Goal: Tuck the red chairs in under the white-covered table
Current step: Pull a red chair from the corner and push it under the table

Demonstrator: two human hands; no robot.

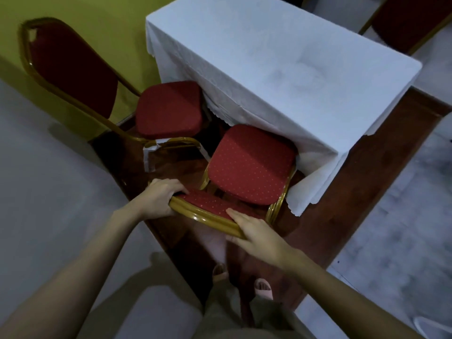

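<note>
Both hands grip the top of the near red chair's (249,165) backrest, a curved gold metal tube around dotted red cloth. The left hand (159,198) is curled tight over the rail's left end; the right hand (256,228) lies flatter on its right end, fingers over the edge. The padded, rounded-square seat has its far edge under the hanging white cloth of the worktop (281,62). A second red chair (168,108) stands to the left, seat front just at the scalloped cloth hem. Chair legs are mostly hidden.
</note>
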